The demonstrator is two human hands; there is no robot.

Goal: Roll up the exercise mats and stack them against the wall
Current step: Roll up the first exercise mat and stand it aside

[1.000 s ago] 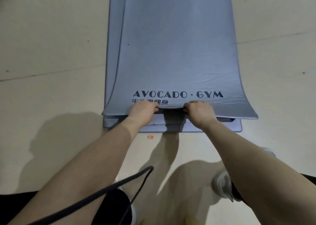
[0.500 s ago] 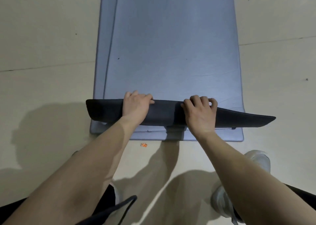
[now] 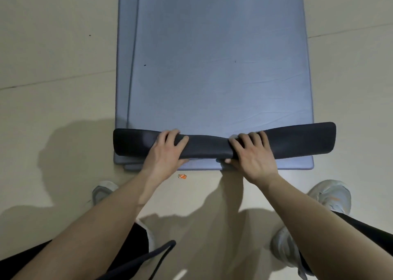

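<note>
Pale beige floor, faint seam lines, person's shadow on it below the hands. Blue exercise mats lie flat in a stack, running away from the hands; top mat sits offset, so the one under it shows as a strip beyond the left hand and a lip just near side of both hands.

Step, as I read it: very start of rolling the top mat. Near end turned over, dark underside up, forming a first roll across the mat's width. Roll is tight betw. the hands, looser and flaring at both outer ends, esp. outboard of the right hand.

Left hand: palm down on roll, fingers curled over its far edge, thumb toward centre. Right hand: same, fingers spread over the top, thumb tucked under near edge. Both clamp the roll. Forearms reach fwd, roughly parallel, person bent over.

Next prob. needs: push fwd evenly w/ both hands, keep ends square, tighten the flared ends or roll goes cone-shaped.

Small orange scrap on floor just near side of left wrist. Pale sneakers either side, dark strap dangling low.
</note>
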